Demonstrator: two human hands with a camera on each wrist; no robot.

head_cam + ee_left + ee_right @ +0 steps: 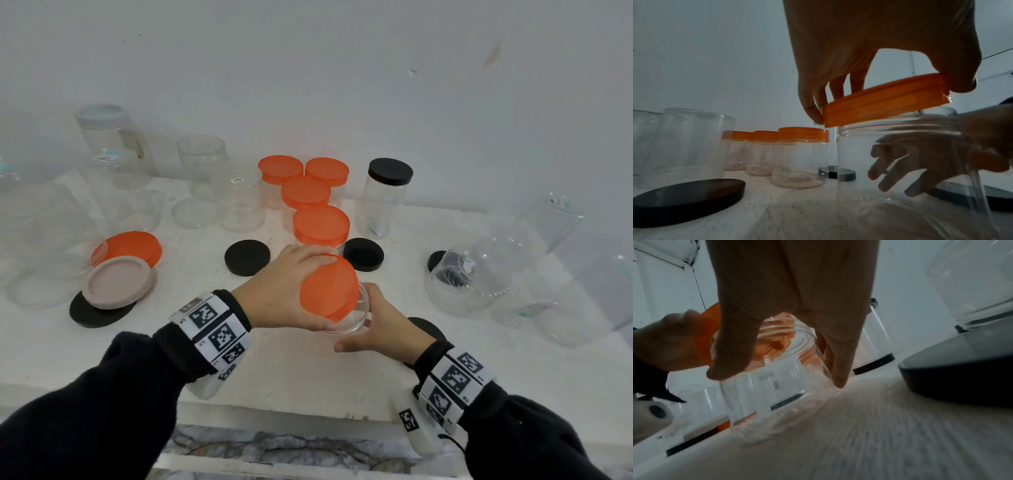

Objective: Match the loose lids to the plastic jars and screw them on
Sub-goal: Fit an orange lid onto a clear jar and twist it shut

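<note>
No writing is readable. The left hand [277, 294] grips the orange lid [329, 287], tilted on the clear jar [349, 325]. The right hand [380, 325] holds this jar. Just beyond the hands stand four orange-lidded jars [321, 224] and loose black lids [247, 257].

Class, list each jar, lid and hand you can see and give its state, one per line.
Left hand: gripping orange lid.
Orange lid: tilted, not seated.
Clear jar: open, upright.
Right hand: holding clear jar.
Four orange-lidded jars: capped.
Black-lidded jar: capped.
Black lid: loose.
</note>
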